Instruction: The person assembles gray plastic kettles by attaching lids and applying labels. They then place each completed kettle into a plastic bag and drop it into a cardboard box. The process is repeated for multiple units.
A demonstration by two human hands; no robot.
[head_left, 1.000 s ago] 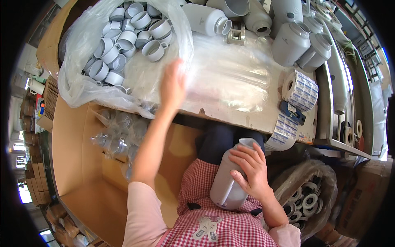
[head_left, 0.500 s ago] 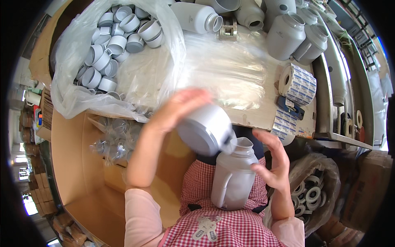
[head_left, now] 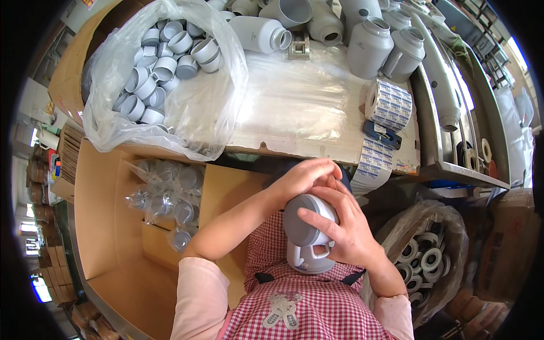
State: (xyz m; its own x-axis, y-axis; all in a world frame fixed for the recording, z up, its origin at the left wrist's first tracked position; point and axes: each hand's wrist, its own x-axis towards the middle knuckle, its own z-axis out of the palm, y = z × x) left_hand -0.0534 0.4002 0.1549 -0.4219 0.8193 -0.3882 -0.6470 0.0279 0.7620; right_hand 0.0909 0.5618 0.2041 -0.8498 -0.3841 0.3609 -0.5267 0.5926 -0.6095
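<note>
**Both hands on one jug, cap seated**

One grey jug point(head_left: 309, 255) is held against the apron, below the tabletop point(head_left: 306, 107) edge. The left hand point(head_left: 303, 178) is closed over its cap point(head_left: 303, 218); the right hand point(head_left: 340, 226) is wrapped round cap and handle. Six more jugs are counted on the tabletop, one label roll point(head_left: 388, 105), and one bag of caps point(head_left: 164, 68), too many to count.

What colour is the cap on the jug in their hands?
Grey, like the cap on the matching grey jug; the head view shows it.
</note>
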